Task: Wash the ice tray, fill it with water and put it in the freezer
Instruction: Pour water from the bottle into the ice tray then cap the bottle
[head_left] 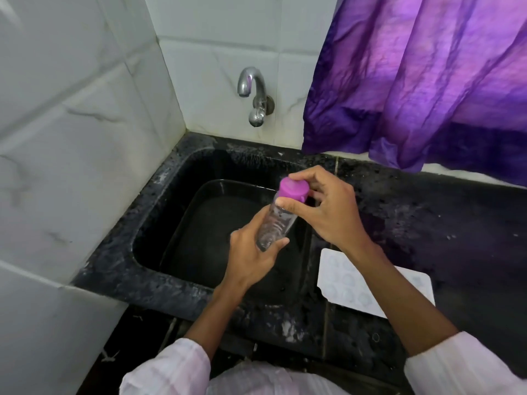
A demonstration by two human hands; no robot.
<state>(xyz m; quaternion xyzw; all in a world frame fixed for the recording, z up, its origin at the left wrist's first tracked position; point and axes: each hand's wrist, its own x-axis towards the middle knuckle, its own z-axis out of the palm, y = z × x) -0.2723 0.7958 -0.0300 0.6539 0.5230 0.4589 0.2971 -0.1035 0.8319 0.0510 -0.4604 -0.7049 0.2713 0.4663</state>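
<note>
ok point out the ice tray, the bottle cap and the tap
ice tray (pixel 340 280), head view, left part
bottle cap (pixel 293 190), head view, top face
tap (pixel 253 78), head view, curved spout

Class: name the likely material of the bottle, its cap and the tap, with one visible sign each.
Bottle: probably clear plastic; see-through, ribbed wall.
Cap: opaque pink-purple plastic, smooth, slight sheen.
Tap: metal, likely chromed; bright mirror-like reflections.

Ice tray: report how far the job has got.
Done: nothing plainly. The ice tray lies on the counter beside the sink; I cannot tell if it is washed. In hand: the left hand holds a bottle, and the right hand grips its purple cap. Left: filling the tray, then the freezer.
</note>
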